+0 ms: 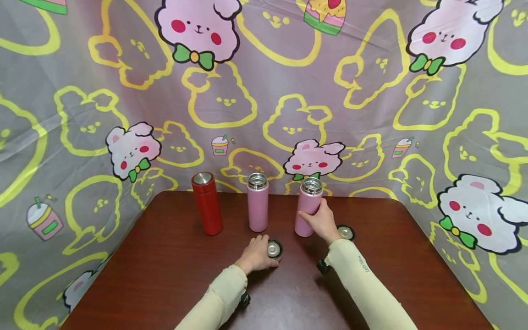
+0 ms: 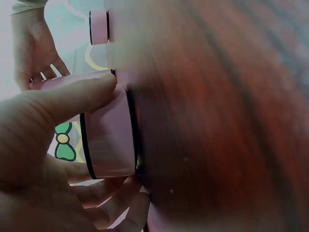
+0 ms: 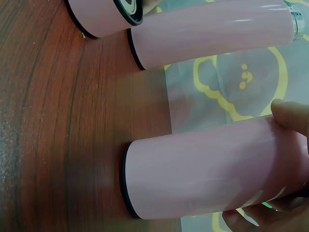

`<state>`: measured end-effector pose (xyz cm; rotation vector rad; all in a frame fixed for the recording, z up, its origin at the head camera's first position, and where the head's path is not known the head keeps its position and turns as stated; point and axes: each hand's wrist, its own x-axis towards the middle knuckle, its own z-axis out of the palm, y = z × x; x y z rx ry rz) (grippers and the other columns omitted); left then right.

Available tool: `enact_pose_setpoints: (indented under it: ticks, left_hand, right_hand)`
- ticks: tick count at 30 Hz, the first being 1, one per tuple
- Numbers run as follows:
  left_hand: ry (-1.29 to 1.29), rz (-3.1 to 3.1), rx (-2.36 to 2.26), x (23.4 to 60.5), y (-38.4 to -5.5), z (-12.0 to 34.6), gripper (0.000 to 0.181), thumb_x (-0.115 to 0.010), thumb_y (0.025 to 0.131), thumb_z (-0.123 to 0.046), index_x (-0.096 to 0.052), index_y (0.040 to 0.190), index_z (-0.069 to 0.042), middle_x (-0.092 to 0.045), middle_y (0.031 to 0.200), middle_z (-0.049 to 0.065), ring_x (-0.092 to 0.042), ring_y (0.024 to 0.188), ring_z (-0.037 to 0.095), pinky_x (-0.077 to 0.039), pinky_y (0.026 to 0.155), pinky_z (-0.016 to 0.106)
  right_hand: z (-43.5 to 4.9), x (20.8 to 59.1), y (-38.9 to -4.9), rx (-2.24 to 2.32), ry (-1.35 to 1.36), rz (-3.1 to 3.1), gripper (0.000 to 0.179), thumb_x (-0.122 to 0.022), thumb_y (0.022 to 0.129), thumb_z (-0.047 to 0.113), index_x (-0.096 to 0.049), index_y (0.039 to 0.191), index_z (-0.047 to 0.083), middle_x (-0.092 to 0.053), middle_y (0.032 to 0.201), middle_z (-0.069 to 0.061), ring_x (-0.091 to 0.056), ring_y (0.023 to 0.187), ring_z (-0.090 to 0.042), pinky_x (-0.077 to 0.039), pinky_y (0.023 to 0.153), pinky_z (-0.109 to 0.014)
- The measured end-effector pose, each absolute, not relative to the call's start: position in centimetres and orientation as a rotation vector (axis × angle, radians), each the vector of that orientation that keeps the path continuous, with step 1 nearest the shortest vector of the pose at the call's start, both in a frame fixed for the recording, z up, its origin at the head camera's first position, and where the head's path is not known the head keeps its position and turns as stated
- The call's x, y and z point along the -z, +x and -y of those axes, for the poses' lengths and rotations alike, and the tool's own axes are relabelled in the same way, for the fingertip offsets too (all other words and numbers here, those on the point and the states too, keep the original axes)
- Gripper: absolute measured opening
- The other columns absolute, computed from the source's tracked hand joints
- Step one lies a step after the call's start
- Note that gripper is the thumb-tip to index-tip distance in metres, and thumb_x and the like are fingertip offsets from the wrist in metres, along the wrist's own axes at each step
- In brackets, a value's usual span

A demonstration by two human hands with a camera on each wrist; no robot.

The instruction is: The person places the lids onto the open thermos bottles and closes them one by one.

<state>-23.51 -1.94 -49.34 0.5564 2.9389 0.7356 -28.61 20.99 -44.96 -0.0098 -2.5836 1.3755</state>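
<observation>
Two pink vacuum flasks stand upright without lids, their steel mouths showing. My right hand [image 1: 323, 222] grips the right pink flask [image 1: 305, 213], thumb on one side and fingers on the other; its base meets the table in the right wrist view. My left hand [image 1: 256, 255] holds a pink flask lid [image 2: 108, 140] between thumb and fingers. This lid sits inside up on the table, in front of the left pink flask [image 1: 258, 208]. Beside the right hand lies a second lid [image 1: 345, 232], also inside up.
A red flask [image 1: 209, 208] with a steel-topped lid on it stands upright to the left of the pink ones. The brown wooden table [image 1: 136, 275] ends at a patterned cloth [image 1: 231, 96] behind and on both sides.
</observation>
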Motion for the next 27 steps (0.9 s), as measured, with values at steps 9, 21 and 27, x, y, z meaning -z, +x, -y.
enact_pose_setpoints:
  ticks: [9,21,27]
  left_hand:
    - [0.605,-2.900,-0.922,49.4,-23.6,3.1,0.060,-0.084,0.064,-0.032,-0.055,0.107,-0.003,-0.058,0.092,0.005,-0.058,0.085,0.024,-0.048,0.073,0.038]
    - [0.590,-2.850,-1.135,48.5,-22.4,5.3,0.058,-0.083,0.068,-0.030,-0.055,0.111,-0.005,-0.059,0.100,0.005,-0.058,0.092,0.024,-0.047,0.078,0.040]
    - [0.588,-2.863,-1.221,47.5,-21.7,5.6,0.057,-0.083,0.069,-0.032,-0.056,0.111,-0.006,-0.058,0.100,0.004,-0.057,0.092,0.022,-0.047,0.079,0.039]
  right_hand:
    - [-21.0,44.9,-27.2,-1.371,0.035,2.609,0.072,-0.077,0.078,0.036,-0.036,0.126,0.003,-0.053,0.118,-0.017,-0.056,0.106,-0.032,-0.046,0.088,-0.050]
    - [-20.6,45.2,-24.0,-1.323,0.173,2.580,0.065,-0.082,0.073,0.029,-0.044,0.120,0.006,-0.058,0.111,-0.012,-0.059,0.099,-0.026,-0.049,0.082,-0.045]
    - [-20.3,45.2,-22.0,-1.254,0.219,2.565,0.063,-0.084,0.071,0.028,-0.047,0.116,0.005,-0.062,0.105,-0.011,-0.061,0.094,-0.023,-0.050,0.079,-0.042]
